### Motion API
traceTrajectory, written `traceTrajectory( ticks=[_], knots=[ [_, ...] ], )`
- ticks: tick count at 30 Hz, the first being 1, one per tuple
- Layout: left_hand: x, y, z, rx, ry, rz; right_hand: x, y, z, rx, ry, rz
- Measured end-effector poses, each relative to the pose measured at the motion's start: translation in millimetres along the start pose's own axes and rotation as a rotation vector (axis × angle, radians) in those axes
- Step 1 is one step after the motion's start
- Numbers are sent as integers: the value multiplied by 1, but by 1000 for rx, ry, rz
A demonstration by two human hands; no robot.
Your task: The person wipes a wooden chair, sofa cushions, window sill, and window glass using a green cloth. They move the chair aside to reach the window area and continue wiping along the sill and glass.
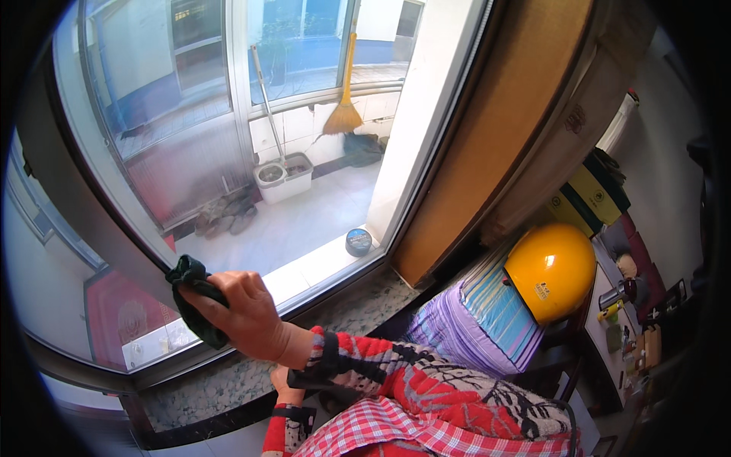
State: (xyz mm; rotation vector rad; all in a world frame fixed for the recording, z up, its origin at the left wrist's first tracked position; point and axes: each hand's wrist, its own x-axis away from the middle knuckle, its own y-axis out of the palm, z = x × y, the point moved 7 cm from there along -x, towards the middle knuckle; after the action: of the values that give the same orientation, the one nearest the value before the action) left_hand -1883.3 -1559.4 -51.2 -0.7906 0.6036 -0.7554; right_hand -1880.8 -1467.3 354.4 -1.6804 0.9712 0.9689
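My right hand (245, 314) grips a crumpled dark green cloth (197, 303) beside the window frame's upright (114, 228). The cloth bunches out above and below my fingers; whether it touches the frame or glass, I cannot tell. Lower down, my left hand (286, 380) is at the edge of the speckled stone windowsill (211, 388). My right forearm and cuff cover part of it, so its fingers are hidden.
Right of the sill, a yellow helmet (551, 271) sits on a striped purple-blue bundle (474, 320). Beyond the glass are a round tin (358, 242), a mop bucket (284, 177) and a broom (344, 108). A cluttered table (605, 360) stands far right.
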Motion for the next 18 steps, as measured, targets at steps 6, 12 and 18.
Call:
traceTrajectory(
  ticks=[6,12,18],
  knots=[
    [-12,-36,41,-239,-193,-167,21,-93,84,217,99,136],
    [-13,-32,39,-256,-204,-187,37,-185,188,563,249,339],
    [-16,-33,40,-258,-252,-241,76,-213,241,632,423,387]
  ],
)
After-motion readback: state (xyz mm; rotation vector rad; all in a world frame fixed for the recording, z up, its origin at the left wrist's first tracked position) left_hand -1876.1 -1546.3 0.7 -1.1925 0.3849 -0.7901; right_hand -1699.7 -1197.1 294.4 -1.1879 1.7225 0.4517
